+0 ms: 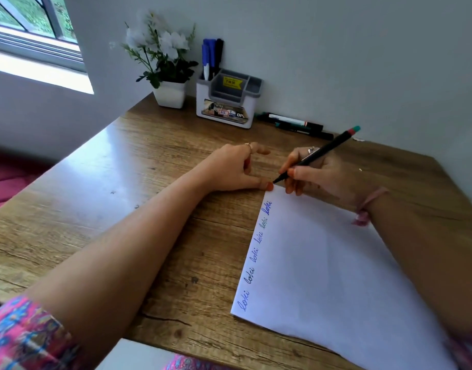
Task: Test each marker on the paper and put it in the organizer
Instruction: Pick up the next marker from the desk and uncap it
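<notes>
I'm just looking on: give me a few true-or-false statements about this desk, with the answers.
1. The right hand holds a black pen with its tip at the far corner of the paper. True.
2. The paper is blank. False: a row of handwritten words runs along its left edge.
3. The organizer already holds several markers. True.
4. The left hand holds a marker. False: it grips nothing; its thumb rests by the paper's corner.
5. The potted flowers stand right of the organizer. False: they stand left of it.
</notes>
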{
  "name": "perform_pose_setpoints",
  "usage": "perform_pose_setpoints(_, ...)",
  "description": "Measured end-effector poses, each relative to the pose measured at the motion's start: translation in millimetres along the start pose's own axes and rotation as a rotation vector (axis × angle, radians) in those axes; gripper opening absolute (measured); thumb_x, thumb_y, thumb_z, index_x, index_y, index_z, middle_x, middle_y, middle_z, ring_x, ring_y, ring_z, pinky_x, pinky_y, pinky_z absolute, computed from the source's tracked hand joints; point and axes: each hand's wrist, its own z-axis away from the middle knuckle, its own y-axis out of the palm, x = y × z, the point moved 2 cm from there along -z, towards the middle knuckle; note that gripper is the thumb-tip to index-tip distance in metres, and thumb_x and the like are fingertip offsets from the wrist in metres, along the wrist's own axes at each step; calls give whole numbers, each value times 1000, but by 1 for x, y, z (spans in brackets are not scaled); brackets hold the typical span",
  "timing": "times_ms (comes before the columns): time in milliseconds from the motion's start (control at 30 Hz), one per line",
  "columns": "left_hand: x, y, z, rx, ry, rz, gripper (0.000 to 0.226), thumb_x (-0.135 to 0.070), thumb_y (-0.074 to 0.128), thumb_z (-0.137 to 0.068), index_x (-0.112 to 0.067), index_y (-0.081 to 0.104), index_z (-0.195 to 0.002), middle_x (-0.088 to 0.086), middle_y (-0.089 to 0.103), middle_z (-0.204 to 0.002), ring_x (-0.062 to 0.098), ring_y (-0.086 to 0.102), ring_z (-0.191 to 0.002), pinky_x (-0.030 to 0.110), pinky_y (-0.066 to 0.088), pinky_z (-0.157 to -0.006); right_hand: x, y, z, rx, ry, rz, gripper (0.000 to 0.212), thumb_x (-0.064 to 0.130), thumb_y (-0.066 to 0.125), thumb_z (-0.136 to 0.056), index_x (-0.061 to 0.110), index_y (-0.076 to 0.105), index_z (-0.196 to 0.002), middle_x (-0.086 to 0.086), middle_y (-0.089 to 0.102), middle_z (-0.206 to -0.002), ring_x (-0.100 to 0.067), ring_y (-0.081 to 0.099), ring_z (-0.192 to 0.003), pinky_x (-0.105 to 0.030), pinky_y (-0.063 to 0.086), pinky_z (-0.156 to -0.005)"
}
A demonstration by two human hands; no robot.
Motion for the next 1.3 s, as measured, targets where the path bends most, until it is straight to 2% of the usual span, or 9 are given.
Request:
perform_pose_setpoints(100,2,1,-1,-12,-1,13,71,-57,71,-70,-31,46,-130,-9,54,-72,6,54,-71,29,46,-70,-13,5,-4,-60,-14,47,15,-5,57,-78,10,59,-78,-11,62,-64,-12,58,-53,-21,48,-51)
perform_pose_setpoints(167,3,0,-1,-12,-5,25,69,-56,72,-70,-31,47,-130,-9,54,-72,5,53,-71,28,45,-70,-17,10,-5,-103,-11,66,15,-1,55,-73,13,57,-72,-18,59,-66,-11,54,-47,-20,46,-47)
perform_pose_setpoints(300,2,0,-1,-7,-19,16,67,-57,70,-71,-31,49,-129,-11,51,-72,3,50,-70,26,40,-67,-21,14,-7,-144,-41,116,11,3,52,-71,13,54,-69,3,59,-51,-7,50,-39,-19,41,-39)
perform_pose_setpoints(400,3,0,-2,10,-22,11,60,-57,69,-72,-31,54,-124,-12,50,-71,3,49,-68,23,38,-62,-21,15,-6,-148,-52,118,11,2,52,-71,14,53,-69,-15,55,-60,-9,49,-39,-20,41,-38)
perform_pose_setpoints(500,3,1,-2,18,-27,14,59,-57,69,-73,-31,53,-123,-12,51,-71,3,49,-68,22,39,-62,-21,15,-6,-126,-33,133,10,4,52,-70,14,53,-70,-20,55,-67,-8,49,-41,-19,41,-40)
perform_pose_setpoints(667,5,1,-3,-8,-47,36,71,-56,70,-72,-28,44,-131,-13,53,-75,2,51,-71,21,40,-65,-23,15,-5,-107,-15,147,6,5,52,-70,10,55,-73,-5,60,-68,-3,51,-44,-15,40,-43)
perform_pose_setpoints(800,6,2,-3,-17,-51,32,71,-55,69,-73,-26,43,-132,-13,52,-73,1,49,-68,22,38,-65,-27,15,-9,-123,-27,156,6,7,54,-72,11,55,-76,2,57,-52,-4,49,-42,-15,38,-43)
perform_pose_setpoints(933,6,4,-3,-25,-49,3,69,-59,66,-75,-28,42,-132,-14,49,-75,-1,46,-69,23,37,-67,-25,14,-7,-93,-41,154,9,6,54,-72,14,57,-73,-16,57,-67,-6,51,-44,-15,40,-44)
perform_pose_setpoints(1300,6,3,-3,-23,-55,1,69,-59,67,-74,-30,42,-132,-15,50,-76,-1,47,-70,23,37,-70,-28,13,-8,-132,-35,136,15,9,55,-72,24,56,-69,-19,56,-72,-6,50,-48,-17,42,-48)
